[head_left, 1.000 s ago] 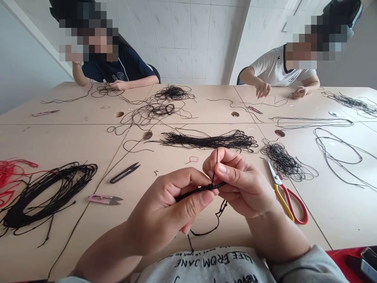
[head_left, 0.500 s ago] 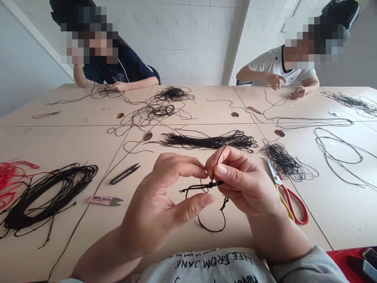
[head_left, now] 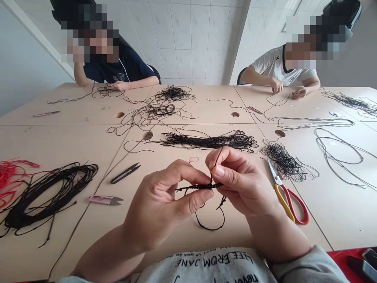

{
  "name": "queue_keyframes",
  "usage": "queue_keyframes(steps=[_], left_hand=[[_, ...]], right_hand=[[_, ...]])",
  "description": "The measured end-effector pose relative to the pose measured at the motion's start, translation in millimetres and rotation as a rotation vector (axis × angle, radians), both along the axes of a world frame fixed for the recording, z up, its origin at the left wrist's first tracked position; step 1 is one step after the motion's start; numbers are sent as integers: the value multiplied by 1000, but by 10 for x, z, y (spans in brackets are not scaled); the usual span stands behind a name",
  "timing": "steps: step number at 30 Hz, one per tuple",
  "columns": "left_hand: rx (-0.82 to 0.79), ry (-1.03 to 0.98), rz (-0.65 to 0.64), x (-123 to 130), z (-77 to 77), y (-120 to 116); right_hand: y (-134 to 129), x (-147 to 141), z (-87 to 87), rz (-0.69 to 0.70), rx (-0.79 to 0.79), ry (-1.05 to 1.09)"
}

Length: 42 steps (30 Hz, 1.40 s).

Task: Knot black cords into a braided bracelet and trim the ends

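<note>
Between my hands is a black braided cord with a knot in its middle and a loop hanging below. My left hand pinches the cord beside the knot, between thumb and index finger. With thumb and index finger together, my right hand grips a thin strand that sticks up from the knot. The cord's right part runs under my right fingers, which hide some of it. The hanging loop carries small knots and dangles above the table.
Red-and-yellow-handled scissors lie right of my hands; black snips and pink snips lie left. Black cord bundles, a coiled black hank and red cords rest on the table. Two people sit opposite, handling cords.
My left thumb and index finger have closed onto the cord by the knot; before, they were apart. My right hand keeps its grip on the strand. The right-hand person's raised hand has lowered to the table.
</note>
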<state>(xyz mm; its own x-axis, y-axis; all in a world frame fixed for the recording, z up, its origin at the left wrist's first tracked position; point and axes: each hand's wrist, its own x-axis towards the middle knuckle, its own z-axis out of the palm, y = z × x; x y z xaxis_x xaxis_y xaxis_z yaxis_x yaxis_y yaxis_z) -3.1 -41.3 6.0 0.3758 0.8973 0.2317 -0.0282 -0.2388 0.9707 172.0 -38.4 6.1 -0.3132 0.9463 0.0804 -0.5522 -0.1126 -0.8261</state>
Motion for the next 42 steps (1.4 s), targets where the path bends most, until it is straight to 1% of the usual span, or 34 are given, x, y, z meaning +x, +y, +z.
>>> queue_keyframes(steps=[9,14,16,20,24,28,30,32,34,36,39,42], left_hand=[[1,-110,-56,29,11,-24],[-53,-62,-57,14,18,2],[-76,-30,-84,2,16,22],[-62,-29,-122,-19,17,67],[-54,-35,-183,-23,8,101],[-158,-119,-193,-31,-35,101],[-218,-179,-166,-41,-54,95],[-252,-207,-149,-50,-62,93],[-270,-191,-149,-51,-60,94],[-284,-157,-139,-43,-53,99],[-317,-144,-111,-26,-45,109],[-344,-171,-130,-24,-46,121]], right_hand=[[-2,-4,-23,94,-62,36],[-4,9,-4,123,-73,42],[3,11,-1,133,-74,62],[12,4,-27,111,-59,63],[-2,1,-67,60,3,4],[-31,21,-57,23,126,-62],[-56,38,-34,-47,229,-162],[-88,57,-12,-142,334,-307],[-119,75,0,-214,418,-436],[-138,86,2,-244,467,-525],[-134,88,-2,-247,484,-577],[-112,91,2,-204,401,-550]])
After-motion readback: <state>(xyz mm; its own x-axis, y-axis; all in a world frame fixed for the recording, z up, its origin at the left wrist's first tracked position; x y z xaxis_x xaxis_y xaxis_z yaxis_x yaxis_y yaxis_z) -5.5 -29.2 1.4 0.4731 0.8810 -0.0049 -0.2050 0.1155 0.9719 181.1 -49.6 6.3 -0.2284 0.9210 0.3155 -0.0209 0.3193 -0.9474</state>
